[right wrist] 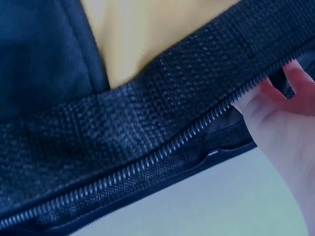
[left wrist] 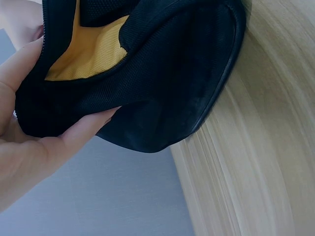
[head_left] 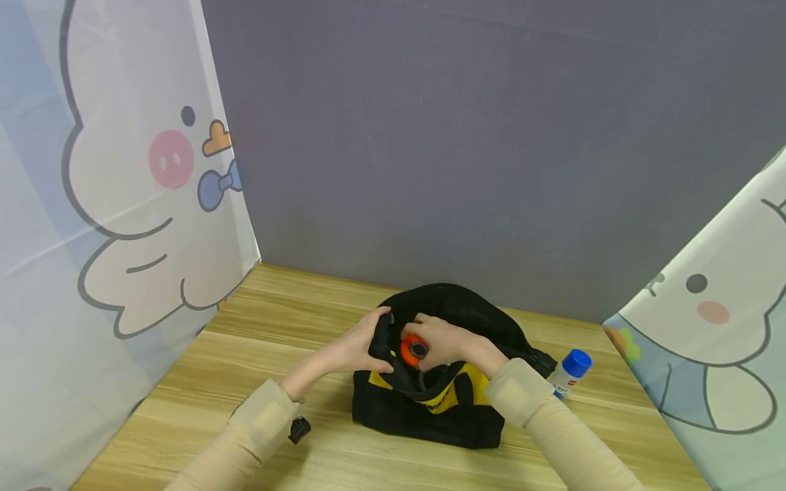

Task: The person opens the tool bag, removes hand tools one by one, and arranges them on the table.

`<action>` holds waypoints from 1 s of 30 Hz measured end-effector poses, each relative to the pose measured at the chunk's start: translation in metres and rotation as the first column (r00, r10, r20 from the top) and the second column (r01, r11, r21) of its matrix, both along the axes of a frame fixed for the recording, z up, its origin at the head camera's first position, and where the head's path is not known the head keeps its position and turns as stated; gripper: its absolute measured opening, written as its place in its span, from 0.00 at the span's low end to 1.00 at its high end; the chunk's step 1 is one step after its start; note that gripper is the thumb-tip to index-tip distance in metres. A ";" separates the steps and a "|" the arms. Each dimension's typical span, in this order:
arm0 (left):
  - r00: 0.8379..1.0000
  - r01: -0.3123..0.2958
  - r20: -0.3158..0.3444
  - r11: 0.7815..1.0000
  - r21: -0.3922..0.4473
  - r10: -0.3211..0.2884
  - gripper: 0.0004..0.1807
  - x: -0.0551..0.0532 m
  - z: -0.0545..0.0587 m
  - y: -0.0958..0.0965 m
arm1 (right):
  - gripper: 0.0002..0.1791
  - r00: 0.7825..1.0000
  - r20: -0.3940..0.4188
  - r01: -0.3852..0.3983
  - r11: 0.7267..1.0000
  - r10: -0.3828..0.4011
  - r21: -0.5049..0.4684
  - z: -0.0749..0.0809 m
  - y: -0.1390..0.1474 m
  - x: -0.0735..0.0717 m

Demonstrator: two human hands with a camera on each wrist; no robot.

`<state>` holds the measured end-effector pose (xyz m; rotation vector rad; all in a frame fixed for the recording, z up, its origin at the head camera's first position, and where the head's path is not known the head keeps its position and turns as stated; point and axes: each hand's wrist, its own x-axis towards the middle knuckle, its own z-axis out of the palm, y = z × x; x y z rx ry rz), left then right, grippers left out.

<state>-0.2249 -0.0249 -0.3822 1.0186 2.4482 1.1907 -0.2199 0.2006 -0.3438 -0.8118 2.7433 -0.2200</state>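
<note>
A black and yellow zippered fabric bag stands on the wooden table with its mouth spread open. My left hand grips the left side of the opening, thumb and fingers on either side of the black fabric, as the left wrist view also shows. Reaching into the mouth, my right hand holds a round orange-red object with a dark circular centre; its lower part is hidden by the bag. In the right wrist view, the zipper teeth run across the front of my right hand, covering some fingertips.
A white cylinder with a blue cap stands right of the bag, partly behind my right sleeve. A small black piece shows beside my left sleeve. A grey panel rises behind the wooden table, with cartoon-printed sheets at both sides.
</note>
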 end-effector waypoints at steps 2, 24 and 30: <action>1.000 -0.001 -0.003 1.000 0.000 0.001 0.58 0.000 0.000 0.000 | 0.30 1.000 -0.005 -0.010 1.000 0.010 0.004 0.002 0.001 0.001; 1.000 -0.024 0.005 1.000 -0.015 0.024 0.58 0.001 0.001 0.001 | 0.32 0.999 -0.015 -0.039 0.999 0.039 -0.023 0.027 0.008 0.013; 1.000 -0.024 0.002 1.000 -0.010 0.024 0.58 0.000 0.000 0.001 | 0.32 1.000 -0.016 -0.028 0.999 0.027 -0.035 0.032 0.012 0.017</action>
